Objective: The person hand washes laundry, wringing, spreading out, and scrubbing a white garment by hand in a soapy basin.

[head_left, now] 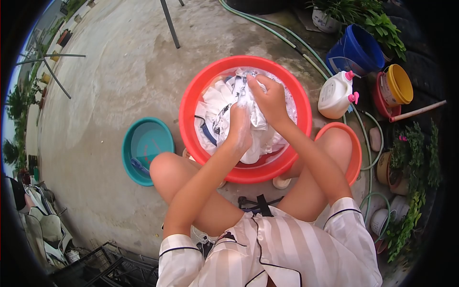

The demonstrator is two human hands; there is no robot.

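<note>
A teal bowl (125, 155) is set on the ground by the left knee (166, 168), and a blue thing (139, 166) can be seen in it. Next, a big red tub (188, 115) is placed right in front of the knees, it seems so that it can be reached by both hands. It is filled with white cloth (224, 91) and suds. Some of the cloth is held up over the tub, perhaps so that drips are caught inside. One part is clamped in the left hand (240, 125), which is covered in suds (its fingertips are mostly hidden). Just beside it, the same part is pinched by the right hand (271, 100), with thumb and fingers together. A white jug (334, 95) with pink tops is stood close by on the right, maybe so it can be grabbed easily. An orange bowl (356, 160) is partly hidden by the right knee (336, 143).
</note>
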